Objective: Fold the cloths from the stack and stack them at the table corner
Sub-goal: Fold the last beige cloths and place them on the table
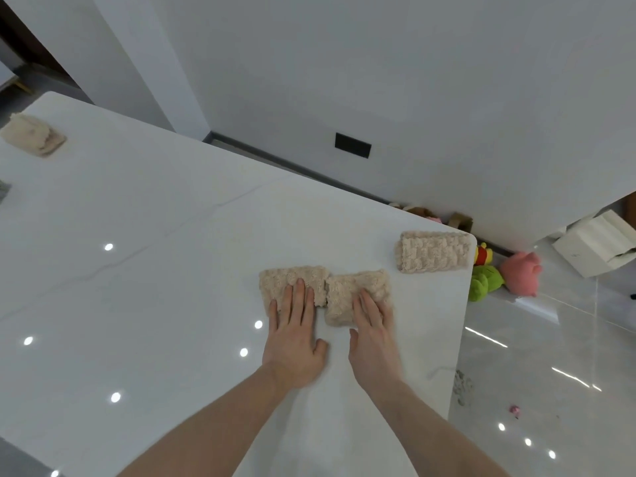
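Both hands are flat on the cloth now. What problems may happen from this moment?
The folded cloth lies right at the table corner, so stacking another on top may push it off toward the toys on the floor. The cloth under the left hand and right hand looks uneven in the middle, so the fold may turn out crooked.

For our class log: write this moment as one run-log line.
step: folding | left hand: flat on beige cloth | right hand: flat on it | folded cloth: at table corner
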